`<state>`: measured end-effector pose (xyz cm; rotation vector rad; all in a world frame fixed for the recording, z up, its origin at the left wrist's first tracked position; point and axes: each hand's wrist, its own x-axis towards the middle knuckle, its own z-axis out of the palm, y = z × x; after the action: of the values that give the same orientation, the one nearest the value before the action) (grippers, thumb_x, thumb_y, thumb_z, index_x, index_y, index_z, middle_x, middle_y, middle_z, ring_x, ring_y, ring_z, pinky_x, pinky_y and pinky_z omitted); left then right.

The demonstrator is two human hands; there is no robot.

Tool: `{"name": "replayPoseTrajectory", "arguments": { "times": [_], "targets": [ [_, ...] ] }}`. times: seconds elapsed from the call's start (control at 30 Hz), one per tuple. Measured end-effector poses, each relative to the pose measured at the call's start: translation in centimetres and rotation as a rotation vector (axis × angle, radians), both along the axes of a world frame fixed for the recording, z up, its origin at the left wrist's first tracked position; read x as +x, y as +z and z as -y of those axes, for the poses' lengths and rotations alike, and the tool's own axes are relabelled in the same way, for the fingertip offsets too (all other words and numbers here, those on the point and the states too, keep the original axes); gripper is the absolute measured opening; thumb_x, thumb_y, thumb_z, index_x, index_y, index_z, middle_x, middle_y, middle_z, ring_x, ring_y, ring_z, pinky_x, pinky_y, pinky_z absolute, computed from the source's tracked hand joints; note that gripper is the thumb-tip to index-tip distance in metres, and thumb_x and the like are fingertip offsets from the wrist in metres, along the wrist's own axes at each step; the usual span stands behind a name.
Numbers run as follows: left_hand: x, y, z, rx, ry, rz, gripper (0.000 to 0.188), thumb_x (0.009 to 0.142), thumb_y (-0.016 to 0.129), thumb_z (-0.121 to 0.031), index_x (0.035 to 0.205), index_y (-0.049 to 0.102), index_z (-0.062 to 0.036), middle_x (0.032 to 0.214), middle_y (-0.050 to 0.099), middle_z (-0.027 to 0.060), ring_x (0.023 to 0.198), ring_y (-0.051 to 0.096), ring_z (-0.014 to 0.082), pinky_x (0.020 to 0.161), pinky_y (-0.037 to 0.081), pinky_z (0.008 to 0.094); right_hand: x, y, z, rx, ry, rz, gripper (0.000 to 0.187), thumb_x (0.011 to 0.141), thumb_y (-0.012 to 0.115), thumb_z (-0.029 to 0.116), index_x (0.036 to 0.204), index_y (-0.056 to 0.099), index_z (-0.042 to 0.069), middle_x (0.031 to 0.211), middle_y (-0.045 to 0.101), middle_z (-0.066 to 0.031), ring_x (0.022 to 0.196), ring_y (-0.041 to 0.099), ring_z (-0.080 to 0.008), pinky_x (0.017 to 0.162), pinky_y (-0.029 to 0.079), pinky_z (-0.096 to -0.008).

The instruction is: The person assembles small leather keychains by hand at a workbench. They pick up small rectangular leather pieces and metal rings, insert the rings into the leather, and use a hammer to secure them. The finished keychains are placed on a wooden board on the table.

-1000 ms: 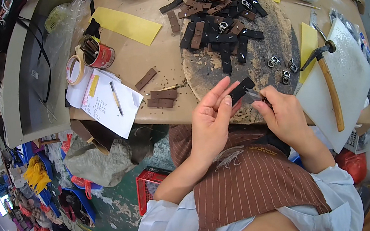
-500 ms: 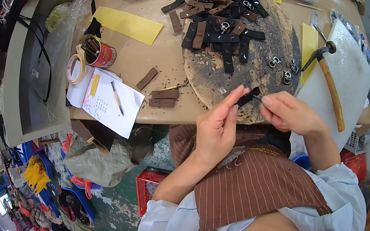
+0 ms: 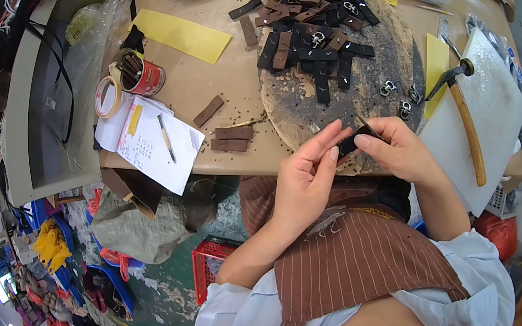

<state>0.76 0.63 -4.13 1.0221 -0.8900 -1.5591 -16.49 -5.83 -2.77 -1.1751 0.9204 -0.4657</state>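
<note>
Cluttered workbench below — both hands have drawn back toward the chest since a second ago. Left hand and right hand pinch one black strap between fingertips, just off the round pad, hammer beside — strap now in hand.

Hammer, red tin, tape roll, pen on papers, yellow sheet

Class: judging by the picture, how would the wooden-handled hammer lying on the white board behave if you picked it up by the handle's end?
The wooden-handled hammer would probably feel head-heavy, given its dark metal head. Its long handle looks stiff. Lying flat on the white board, it seems unlikely to roll.
</note>
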Motion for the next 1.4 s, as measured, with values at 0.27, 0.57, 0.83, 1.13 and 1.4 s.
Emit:
{"name": "replayPoseTrajectory", "arguments": {
  "times": [0.27,0.57,0.83,1.13,1.4],
  "targets": [
    [0.9,0.2,0.7,0.263,-0.066,-0.183,0.035,0.091,0.046,-0.002,0.126,0.044,0.0019,0.117,0.054,0.0146,0.107,0.053,0.0169,0.088,0.048,0.0293,-0.3,-0.5,-0.8,-0.38,0.062,-0.166,0.015,0.082,0.059,0.011,0.073,0.055,0.0,0.055,0.046,-0.0013,0.053,0.038,-0.0053,0.047,0.032,-0.0247],
    [0.9,-0.5,0.7,0.146,-0.112,0.016,0.032,0.084,0.057,0.002,0.115,0.052,0.0044,0.109,0.059,0.0122,0.097,0.058,0.014,0.083,0.049,0.0257,0.2,0.0,-1.5,-0.36,-0.012,-0.198,0.019,0.081,0.059,0.012,0.069,0.053,-0.002,0.053,0.045,-0.0077,0.051,0.039,-0.0077,0.046,0.034,-0.0273],
    [-0.3,-1.5,2.2,-0.027,0.067,0.45,0.028,0.085,0.056,0.001,0.113,0.054,0.0056,0.104,0.062,0.0115,0.093,0.059,0.0131,0.081,0.049,0.0239,-0.7,-1.1,-0.5,-0.395,-0.167,-0.348,0.011,0.082,0.059,0.01,0.086,0.061,0.0,0.059,0.053,-0.0083,0.054,0.049,-0.0106,0.052,0.041,-0.0266],
    [1.6,0.5,12.3,-0.68,0.451,1.069,0.035,0.085,0.059,-0.01,0.118,0.051,0.001,0.113,0.058,0.0124,0.101,0.057,0.0171,0.086,0.046,0.0286,-3.5,-2.0,3.5,-0.906,-0.263,-0.872,0.027,0.073,0.066,0.003,0.099,0.061,0.004,0.094,0.055,-0.0118,0.08,0.058,-0.029,0.069,0.046,-0.0363],
    [0.1,-1.8,2.9,0.318,-0.213,-0.298,0.039,0.09,0.054,-0.019,0.122,0.047,0.0006,0.11,0.059,0.0117,0.1,0.059,0.0197,0.086,0.048,0.0312,-2.0,-1.3,0.6,-0.863,-0.15,-0.332,0.02,0.064,0.069,0.0,0.082,0.064,0.004,0.087,0.056,-0.0086,0.068,0.056,-0.0196,0.06,0.046,-0.0284]
  ]
}}
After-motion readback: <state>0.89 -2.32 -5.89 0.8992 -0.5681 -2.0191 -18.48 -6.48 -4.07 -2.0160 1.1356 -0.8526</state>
